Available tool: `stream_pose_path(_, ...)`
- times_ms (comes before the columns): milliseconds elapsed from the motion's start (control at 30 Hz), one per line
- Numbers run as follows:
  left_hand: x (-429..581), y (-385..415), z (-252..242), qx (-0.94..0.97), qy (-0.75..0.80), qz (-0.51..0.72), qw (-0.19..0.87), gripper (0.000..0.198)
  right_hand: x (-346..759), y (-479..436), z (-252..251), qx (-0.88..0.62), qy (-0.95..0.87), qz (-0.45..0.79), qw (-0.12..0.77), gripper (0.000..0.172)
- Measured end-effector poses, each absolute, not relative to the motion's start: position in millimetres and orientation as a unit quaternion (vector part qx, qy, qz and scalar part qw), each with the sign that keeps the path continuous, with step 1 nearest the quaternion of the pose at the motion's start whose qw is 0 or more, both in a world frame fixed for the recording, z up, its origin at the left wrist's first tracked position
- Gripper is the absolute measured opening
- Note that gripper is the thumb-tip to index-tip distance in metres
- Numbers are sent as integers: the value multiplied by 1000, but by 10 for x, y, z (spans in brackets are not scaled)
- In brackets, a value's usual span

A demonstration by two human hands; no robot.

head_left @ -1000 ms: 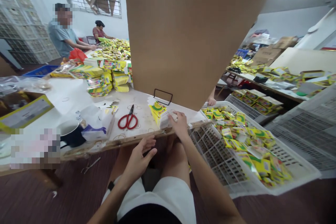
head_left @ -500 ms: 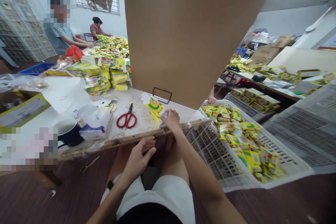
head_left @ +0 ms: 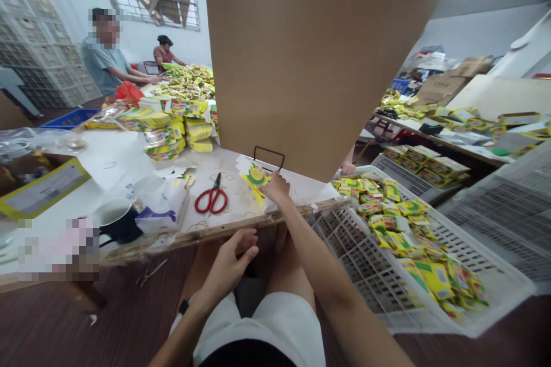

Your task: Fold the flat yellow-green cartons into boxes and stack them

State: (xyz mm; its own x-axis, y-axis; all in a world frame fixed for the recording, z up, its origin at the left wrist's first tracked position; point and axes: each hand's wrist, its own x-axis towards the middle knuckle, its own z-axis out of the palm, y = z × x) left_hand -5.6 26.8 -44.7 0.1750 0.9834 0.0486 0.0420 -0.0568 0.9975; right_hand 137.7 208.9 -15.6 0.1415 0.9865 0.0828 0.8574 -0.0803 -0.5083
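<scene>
A small stack of flattened yellow cartons with green print lies near the table's front edge, beside a black wire stand. My right hand is closed on the right side of the top carton, covering part of it; its fingertips are partly hidden. Below the table edge, above my lap, my left hand hangs with loosely bent fingers, thumb apart, holding nothing. Red-handled scissors rest on the table to the left of the cartons.
A large cardboard sheet stands behind the cartons. To the right, a white plastic crate holds many yellow packs. A dark mug and a tissue pack sit on the left. Another person's hand shows beside the cardboard.
My right hand has shifted slightly away from me over the cartons, its fingers now covering more of the printed face. My left hand keeps nearly the same pose. The view has tilted a little.
</scene>
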Motion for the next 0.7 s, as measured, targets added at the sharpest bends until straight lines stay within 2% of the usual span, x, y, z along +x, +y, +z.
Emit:
stream_pose_path(67, -72, 279, -462, 566, 456, 457, 513, 37, 1434, 2027, -171, -720, -627, 149, 257, 53)
stream_pose_path(167, -64, 288, -489, 569, 458, 450, 513, 37, 1573, 1892, -153, -714, -599, 163, 323, 22)
stream_pose_path(233, -47, 290, -497, 564, 458, 451, 519, 39, 1681, 1772, -139, -702, -576, 182, 377, 14)
stream_pose_path(333, -35, 300, -472, 529, 452, 481, 533, 41, 1794, 1494, -172, -658, -550, 252, 449, 21)
stream_pose_path(433, -47, 317, -418, 447, 411, 534, 589, 47, 1761, 1068, -276, -584, -536, 375, 480, 27)
stream_pose_path(567, -71, 314, -364, 341, 324, 563, 680, 55, 1538, 489, -404, -477, -519, 540, 461, 31)
stream_pose_path(700, -90, 272, -345, 315, 310, 540, 717, 49, 1390, 253, -490, -417, -487, 627, 444, 35)
